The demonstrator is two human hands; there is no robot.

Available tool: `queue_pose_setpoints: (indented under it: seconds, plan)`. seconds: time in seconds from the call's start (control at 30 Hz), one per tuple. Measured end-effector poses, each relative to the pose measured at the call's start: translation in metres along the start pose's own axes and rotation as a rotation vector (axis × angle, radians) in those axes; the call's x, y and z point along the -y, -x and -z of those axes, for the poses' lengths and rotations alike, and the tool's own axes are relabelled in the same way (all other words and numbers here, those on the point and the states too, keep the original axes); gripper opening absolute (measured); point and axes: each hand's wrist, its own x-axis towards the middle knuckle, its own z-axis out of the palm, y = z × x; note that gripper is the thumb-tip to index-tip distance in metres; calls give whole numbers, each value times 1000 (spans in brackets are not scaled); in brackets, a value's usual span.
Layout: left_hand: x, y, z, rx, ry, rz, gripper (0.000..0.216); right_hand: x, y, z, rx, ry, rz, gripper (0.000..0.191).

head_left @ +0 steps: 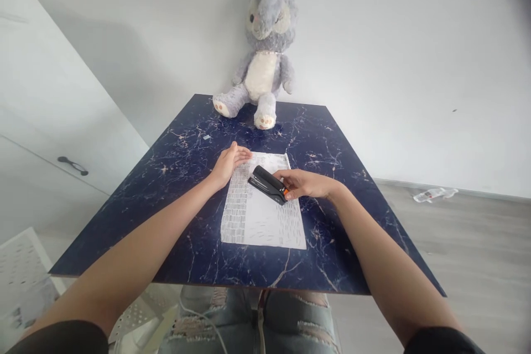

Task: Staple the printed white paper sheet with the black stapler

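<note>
A white sheet of paper point(263, 227) covered in rows of dark marks lies on the dark blue marbled table point(194, 254). Over its upper part is a black stapler point(269, 183) with an orange patch at its right end. My right hand point(301, 182) grips that end, thumb in front and fingers behind. Whether the stapler rests on the paper or is held just above it, I cannot tell. My left hand point(232, 163) lies flat with fingers stretched out, touching the paper's upper left edge.
A grey plush rabbit point(265, 66) sits against the wall at the table's far end. A small pale scrap point(206, 137) lies left of it. White cabinets with a dark handle point(72, 166) stand at left, and a clear plastic wrapper point(435, 194) lies on the floor at right.
</note>
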Motion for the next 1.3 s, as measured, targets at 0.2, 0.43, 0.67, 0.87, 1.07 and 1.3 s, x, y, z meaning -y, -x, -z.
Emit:
queue_pose_setpoints:
  seconds: [0.2, 0.43, 0.67, 0.87, 1.07, 1.3]
  plan:
    - [-3, 2, -2, 5, 3, 11, 66, 6, 2, -4, -97, 184, 5, 68]
    - [-3, 2, -1, 29, 57, 24, 65, 5, -28, -53, -481, 744, 218, 32]
    - [-14, 7, 3, 156, 317, 274, 48, 6, -32, -60, -735, 1467, 206, 64]
    - [-10, 12, -1, 302, 186, 328, 34, 15, -29, -59, -690, 1682, 181, 53]
    - [-8, 6, 7, 30, -2, 52, 35, 8, -34, -59, -897, 1100, 139, 42]
    - [-35, 19, 7, -141, -850, -904, 33, 0, -36, -56, -783, 758, 144, 21]
